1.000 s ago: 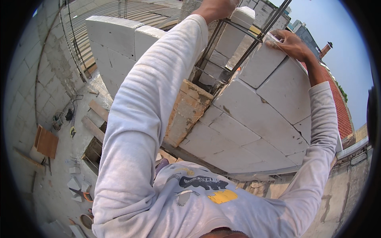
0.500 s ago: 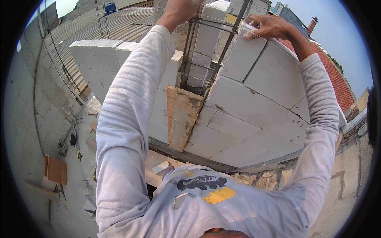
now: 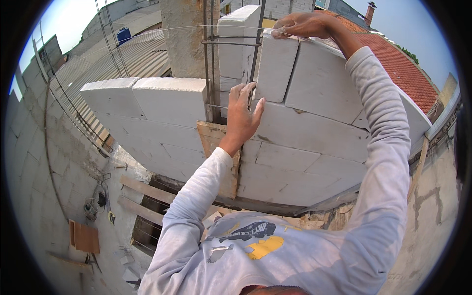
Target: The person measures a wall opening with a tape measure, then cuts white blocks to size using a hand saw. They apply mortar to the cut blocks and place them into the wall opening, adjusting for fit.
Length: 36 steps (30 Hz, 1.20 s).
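A small upright white block (image 3: 277, 69) stands in the top course of a block wall, beside a larger white block (image 3: 322, 81) with a dark joint between them. My right hand (image 3: 307, 25) is closed over the small block's top edge, its fingers curled close to a thin stretched string (image 3: 189, 26). Thumb and fingers apart, my left hand (image 3: 243, 118) is raised at the small block's lower left edge, in front of the steel rebar cage (image 3: 210, 59). It is empty, and its fingertips look close to the block's side. Whether they touch cannot be made out.
Left of the cage runs another white block wall (image 3: 169, 101). A mortar-stained board (image 3: 211, 132) covers the column's lower front. Behind rises a concrete column (image 3: 184, 44). Below left are planks (image 3: 142, 209) over a floor opening and a brown wooden piece (image 3: 86, 237).
My left hand has come down from high at the rebar to the small block's left edge. My right hand stays on the block's top, its fingers more curled. The view has shifted.
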Each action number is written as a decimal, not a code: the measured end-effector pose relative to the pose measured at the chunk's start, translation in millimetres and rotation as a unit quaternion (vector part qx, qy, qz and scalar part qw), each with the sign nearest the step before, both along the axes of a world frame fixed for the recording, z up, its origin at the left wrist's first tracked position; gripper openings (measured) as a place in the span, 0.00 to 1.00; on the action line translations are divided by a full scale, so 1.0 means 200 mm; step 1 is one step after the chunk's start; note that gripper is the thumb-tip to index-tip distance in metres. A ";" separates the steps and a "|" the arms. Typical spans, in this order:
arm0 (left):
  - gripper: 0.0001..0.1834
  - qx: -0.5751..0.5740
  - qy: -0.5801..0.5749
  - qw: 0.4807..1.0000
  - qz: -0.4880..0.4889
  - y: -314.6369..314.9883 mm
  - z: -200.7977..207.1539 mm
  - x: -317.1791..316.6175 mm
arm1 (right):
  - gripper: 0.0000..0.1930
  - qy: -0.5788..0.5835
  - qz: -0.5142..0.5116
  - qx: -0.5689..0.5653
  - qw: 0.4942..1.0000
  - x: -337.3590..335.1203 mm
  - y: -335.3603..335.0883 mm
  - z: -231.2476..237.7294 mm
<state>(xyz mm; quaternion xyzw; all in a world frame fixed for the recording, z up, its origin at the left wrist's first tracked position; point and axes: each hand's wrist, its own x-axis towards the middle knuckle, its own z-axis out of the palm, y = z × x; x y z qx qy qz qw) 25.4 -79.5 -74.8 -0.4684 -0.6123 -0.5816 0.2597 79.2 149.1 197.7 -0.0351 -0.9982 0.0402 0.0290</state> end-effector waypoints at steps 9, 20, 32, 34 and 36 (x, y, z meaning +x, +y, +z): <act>0.42 -0.030 -0.057 0.995 0.081 0.15 -0.09 0.09 | 0.37 0.083 0.022 0.051 0.995 0.04 -0.01 -0.07; 0.42 0.052 -0.028 0.995 0.085 0.21 -0.09 0.06 | 0.37 0.100 0.059 0.036 0.993 0.07 -0.06 -0.07; 0.46 -0.046 -0.057 0.987 0.140 0.19 -0.07 0.13 | 0.34 0.108 0.073 0.009 0.991 0.06 0.00 -0.09; 0.47 -0.038 -0.037 0.987 0.150 0.19 -0.07 0.12 | 0.34 0.086 0.066 0.011 0.994 0.07 -0.04 -0.08; 0.48 -0.035 -0.029 0.987 0.153 0.21 -0.06 0.13 | 0.34 0.082 0.070 0.010 0.994 0.07 -0.04 -0.07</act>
